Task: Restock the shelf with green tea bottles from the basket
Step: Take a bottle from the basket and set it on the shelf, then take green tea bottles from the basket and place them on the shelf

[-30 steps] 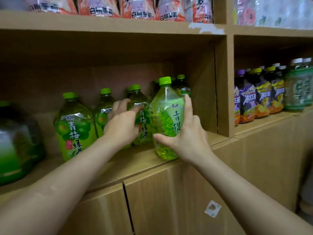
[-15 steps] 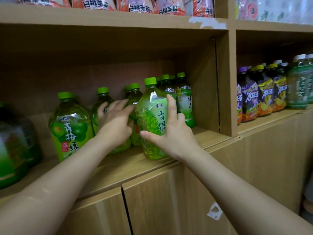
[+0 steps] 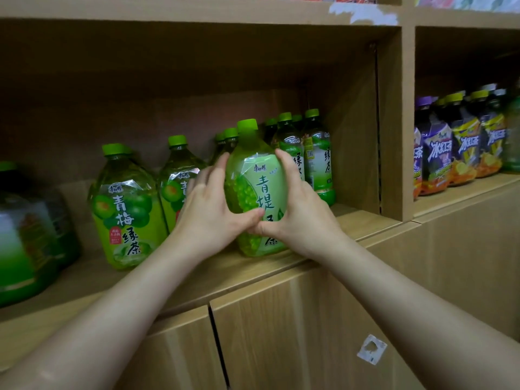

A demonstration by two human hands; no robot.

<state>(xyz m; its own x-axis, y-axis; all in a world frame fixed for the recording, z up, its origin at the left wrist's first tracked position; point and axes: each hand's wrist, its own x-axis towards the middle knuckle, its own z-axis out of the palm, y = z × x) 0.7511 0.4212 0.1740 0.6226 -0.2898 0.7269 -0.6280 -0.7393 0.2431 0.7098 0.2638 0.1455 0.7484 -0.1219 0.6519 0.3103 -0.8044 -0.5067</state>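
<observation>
left hand [image 3: 208,218]: fingers curled round the left side of the green tea bottle [image 3: 253,175] | right hand [image 3: 301,218]: fingers curled round its right side, thumbs touching in front | bottle: upright between the fingers, base on the shelf [image 3: 351,220] | plum tea bottles [image 3: 126,209]: just left of the left fingers

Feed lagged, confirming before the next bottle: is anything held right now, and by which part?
The grape green tea bottle, standing on the shelf: left hand and right hand both wrap its labelled middle, thumbs meeting in front.
</observation>
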